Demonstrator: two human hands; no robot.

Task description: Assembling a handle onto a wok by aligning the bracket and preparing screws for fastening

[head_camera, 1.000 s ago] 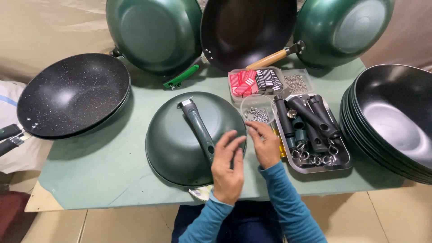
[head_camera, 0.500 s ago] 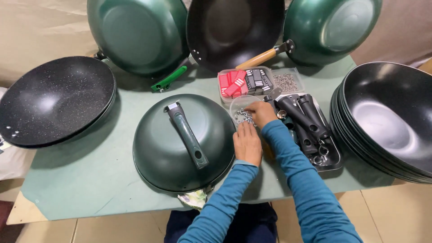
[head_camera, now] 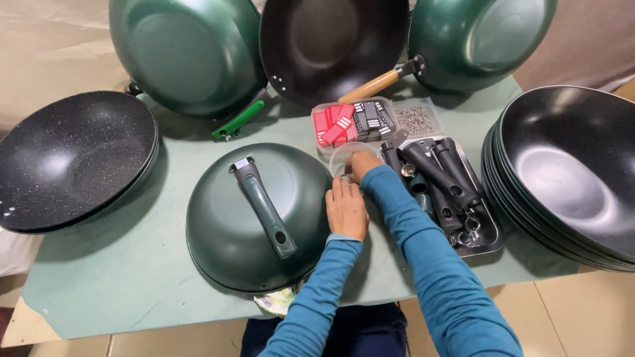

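Observation:
An upturned green wok [head_camera: 254, 218] lies in front of me on the table, with a loose dark green handle [head_camera: 264, 206] lying across its bottom. My left hand [head_camera: 346, 208] rests flat at the wok's right rim. My right hand [head_camera: 363, 164] reaches into a small round clear tub [head_camera: 345, 157] just right of the wok, fingers pinched inside it. What the fingers hold is too small to see.
A metal tray [head_camera: 486, 241] of black handles and rings sits to the right. Clear boxes with red and black pieces [head_camera: 350, 122] and small screws [head_camera: 415, 120] lie behind. Stacked black woks [head_camera: 569, 178] stand far right, a black wok [head_camera: 69, 158] left, three woks lean at the back.
My right hand went from the wok's edge up into the small clear tub. My left hand shifted right, to the wok's rim. The head camera moved closer.

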